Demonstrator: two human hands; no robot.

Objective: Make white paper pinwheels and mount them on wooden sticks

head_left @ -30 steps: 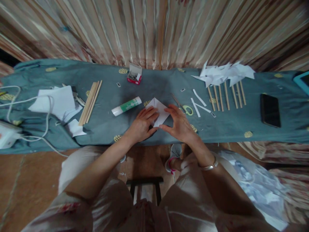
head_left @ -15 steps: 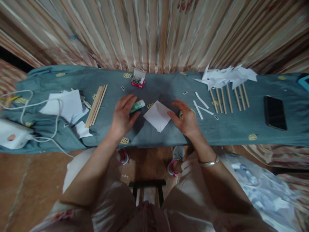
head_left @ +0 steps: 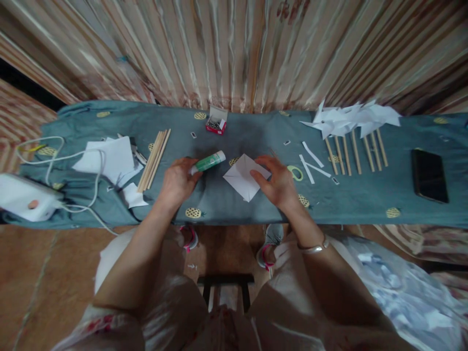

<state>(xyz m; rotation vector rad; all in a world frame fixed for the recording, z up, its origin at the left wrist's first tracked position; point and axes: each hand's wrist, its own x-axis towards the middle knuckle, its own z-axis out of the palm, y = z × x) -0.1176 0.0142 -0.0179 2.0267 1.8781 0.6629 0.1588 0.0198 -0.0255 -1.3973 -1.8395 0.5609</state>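
My left hand is closed around the lower end of a green and white glue stick, which points right, its white end away from the palm. Just right of it, a square of white paper with crease lines lies on the cloth, turned like a diamond. My right hand is over the paper's right corner, thumb and forefinger apart and resting on it. Beyond the right knuckles shows a light green ring handle, apparently of scissors partly hidden by the hand.
Thin white paper strips lie right of centre, near paper pinwheels on sticks and a phone. A red box of small metal pieces stands at the back. Leftward are wooden sticks, paper sheets and a corded white device.
The glue stick now shows more of its length, and my left hand sits farther back along it. My right hand has moved left, farther over the paper. The view has shifted slightly.
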